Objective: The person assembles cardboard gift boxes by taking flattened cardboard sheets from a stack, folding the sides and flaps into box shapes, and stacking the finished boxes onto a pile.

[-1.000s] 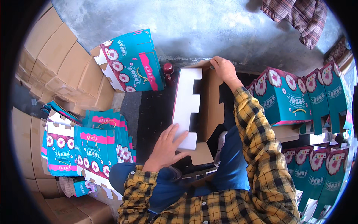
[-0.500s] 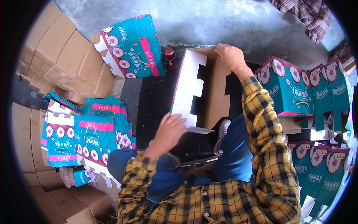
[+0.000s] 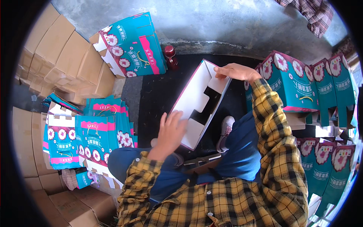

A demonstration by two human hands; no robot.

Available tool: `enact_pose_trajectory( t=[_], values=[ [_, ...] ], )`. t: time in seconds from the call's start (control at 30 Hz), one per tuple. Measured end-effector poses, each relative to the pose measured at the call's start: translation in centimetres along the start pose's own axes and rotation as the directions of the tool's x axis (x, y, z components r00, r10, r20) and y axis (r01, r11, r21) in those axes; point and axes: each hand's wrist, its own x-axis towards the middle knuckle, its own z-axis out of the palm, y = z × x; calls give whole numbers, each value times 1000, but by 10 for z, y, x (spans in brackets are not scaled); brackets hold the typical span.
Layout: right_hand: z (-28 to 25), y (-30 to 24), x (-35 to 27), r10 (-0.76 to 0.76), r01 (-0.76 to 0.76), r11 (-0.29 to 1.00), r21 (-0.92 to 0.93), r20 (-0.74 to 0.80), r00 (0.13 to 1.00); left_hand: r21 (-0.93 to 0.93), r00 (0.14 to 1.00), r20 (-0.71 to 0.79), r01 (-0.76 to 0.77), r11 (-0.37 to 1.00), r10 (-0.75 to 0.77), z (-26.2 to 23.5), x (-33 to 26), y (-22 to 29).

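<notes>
- At the far left, brown cartons [image 3: 85,68] were stacked, of plain and stiff cardboard.
- Beside them lay flattened printed sheets [image 3: 93,145], teal and pink, with white notched edges.
- The left hand [image 3: 171,132] was at the left edge of the box, fingers spread and blurred; whether it pressed there, I could not tell.
- The box [image 3: 193,90] was tilted between both hands, above a black mat [image 3: 151,98]; its white toothed flaps bordered a dark gap. The step seemed to be flap folding; the next move called for even, gentle pressure.
- The right hand [image 3: 236,72] pinched the upper right corner.
- At the right stood smooth teal boxes [image 3: 295,87].
</notes>
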Motion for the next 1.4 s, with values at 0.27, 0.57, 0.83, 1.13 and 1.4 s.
enact_pose_trajectory(
  t=[0.27, 0.57, 0.83, 1.13, 1.4],
  values=[
    [2, 18, -5, 89, -94, 989, 118, 47, 995, -352, 997, -22, 64, 934, -77, 1, -11, 74],
    [12, 11, -14, 41, -35, 979, 203, -25, 999, -252, 841, -60, 508, 824, -537, 37, -12, 84],
    [57, 7, -35, -312, 254, 884, -393, -90, 946, 43, 855, -333, 436, 899, -398, 38, -9, 77],
    [105, 26, -25, -319, 324, 578, -749, 158, 935, -63, 948, -19, 315, 947, -317, 57, -6, 80],
    [61, 13, -40, -459, 423, 784, -455, 34, 888, -85, 911, -274, 295, 952, -307, 35, -20, 82]
  ],
)
